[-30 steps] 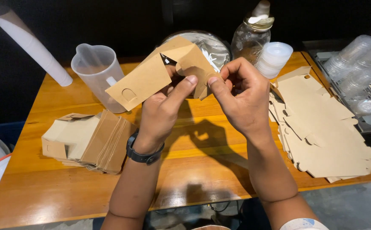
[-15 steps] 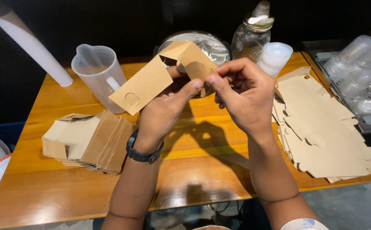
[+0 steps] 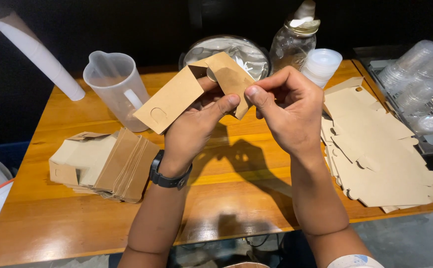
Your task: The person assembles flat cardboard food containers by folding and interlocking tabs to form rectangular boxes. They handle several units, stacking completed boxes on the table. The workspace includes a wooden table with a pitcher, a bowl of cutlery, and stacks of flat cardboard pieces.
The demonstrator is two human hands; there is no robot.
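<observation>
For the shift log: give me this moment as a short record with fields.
Setting: orange-brown wooden table, dark backdrop
Left hand: grips a flat brown cardboard cut-out, partly folded, held above the table
Right hand: pinches the cut-out's right edge with thumb and fingers
Left wrist: black wristwatch
Left of hands: pile of folded brown cardboard pieces; clear plastic measuring jug
Right of hands: stack of flat brown cardboard blanks
Behind: glass jar; stack of white plastic lids

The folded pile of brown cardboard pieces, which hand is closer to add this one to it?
Left. The left hand already grips the cardboard piece, and the folded pile lies on its side; the right hand is farther.
</observation>
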